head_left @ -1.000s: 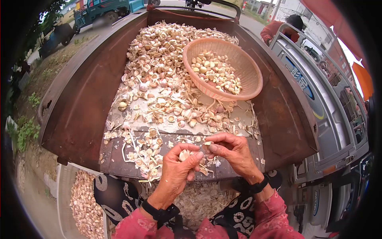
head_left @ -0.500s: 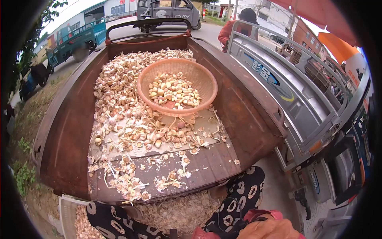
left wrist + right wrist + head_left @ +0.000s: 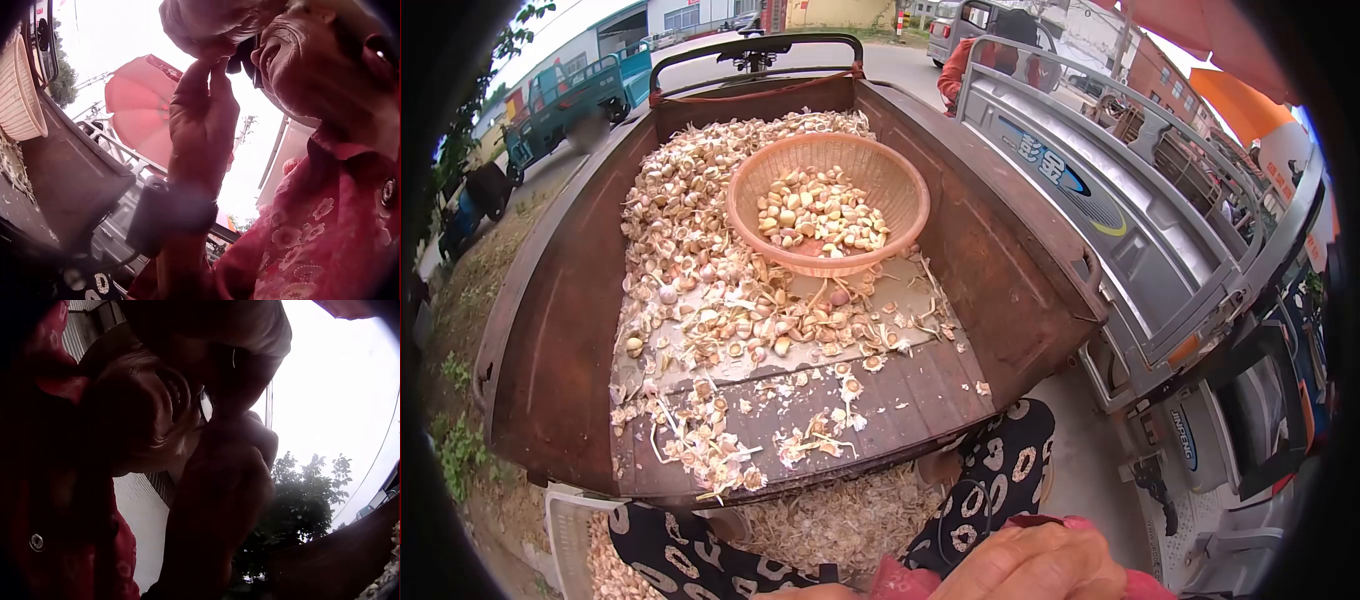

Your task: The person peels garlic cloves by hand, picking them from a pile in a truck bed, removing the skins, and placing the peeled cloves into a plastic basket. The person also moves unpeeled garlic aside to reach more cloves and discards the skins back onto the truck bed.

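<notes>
Both hands are raised together in front of the person's face. In the left wrist view the left hand (image 3: 219, 25) is large at the top, and the right hand (image 3: 203, 119) reaches up to it, thumb and fingertip close together. The right wrist view shows the left hand (image 3: 231, 456) with bent fingers against the dark right hand (image 3: 231, 350). I cannot tell what is between their fingers. In the head view, the back of the right hand fills the bottom edge. Ahead lies an orange plastic basket (image 3: 915, 195) of peeled garlic cloves (image 3: 815, 212), away from both hands.
A rusty cart bed (image 3: 1040, 330) holds a heap of garlic and skins (image 3: 685, 200), with loose skins (image 3: 710, 440) near its front edge. A white crate (image 3: 565, 545) of unpeeled cloves stands lower left. A grey three-wheeler (image 3: 1090, 170) is parked at the right.
Both hands have risen from the cart's front edge, where they held garlic, to the face. The head view has tilted up and shifted right. The basket stays in place on the cart.
</notes>
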Demonstrator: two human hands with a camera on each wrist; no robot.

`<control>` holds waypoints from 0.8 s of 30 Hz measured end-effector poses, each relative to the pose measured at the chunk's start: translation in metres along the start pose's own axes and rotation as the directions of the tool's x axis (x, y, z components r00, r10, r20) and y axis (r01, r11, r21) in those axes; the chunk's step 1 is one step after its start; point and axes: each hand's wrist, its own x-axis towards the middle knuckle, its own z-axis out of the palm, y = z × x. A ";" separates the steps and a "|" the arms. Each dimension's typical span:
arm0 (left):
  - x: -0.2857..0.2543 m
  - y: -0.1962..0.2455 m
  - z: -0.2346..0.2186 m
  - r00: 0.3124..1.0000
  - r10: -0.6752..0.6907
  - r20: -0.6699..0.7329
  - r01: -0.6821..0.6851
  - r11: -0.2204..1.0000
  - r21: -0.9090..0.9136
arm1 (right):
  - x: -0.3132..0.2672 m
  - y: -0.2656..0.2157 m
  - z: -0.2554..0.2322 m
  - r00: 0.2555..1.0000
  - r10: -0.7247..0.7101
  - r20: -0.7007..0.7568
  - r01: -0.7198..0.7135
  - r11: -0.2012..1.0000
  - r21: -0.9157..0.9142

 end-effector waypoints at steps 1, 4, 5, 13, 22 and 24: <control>-0.006 -0.008 0.000 0.998 -0.027 -0.061 0.040 0.974 0.225 | -0.003 0.006 -0.004 0.999 0.040 0.007 -0.040 0.997 -0.064; -0.024 -0.020 0.005 0.775 -0.314 -0.548 0.401 0.915 0.042 | -0.011 0.013 -0.005 0.900 0.434 -0.044 -0.433 0.879 -0.197; -0.036 -0.035 -0.001 0.669 -0.426 -0.609 0.409 0.895 -0.177 | -0.017 0.026 -0.003 0.898 0.435 -0.066 -0.435 0.855 -0.283; -0.074 -0.061 -0.039 0.354 -0.709 -0.611 0.326 0.705 -0.629 | -0.059 0.081 0.025 0.809 0.587 -0.021 -0.521 0.701 -0.487; -0.116 0.048 -0.095 0.248 -0.437 -0.865 -0.035 0.888 -0.458 | -0.054 0.161 0.019 0.646 0.721 0.251 -0.580 0.677 -0.453; -0.165 0.097 -0.131 0.219 -0.085 -0.972 0.223 0.974 -0.036 | -0.058 0.215 -0.018 0.668 0.713 0.214 -0.476 0.630 -0.613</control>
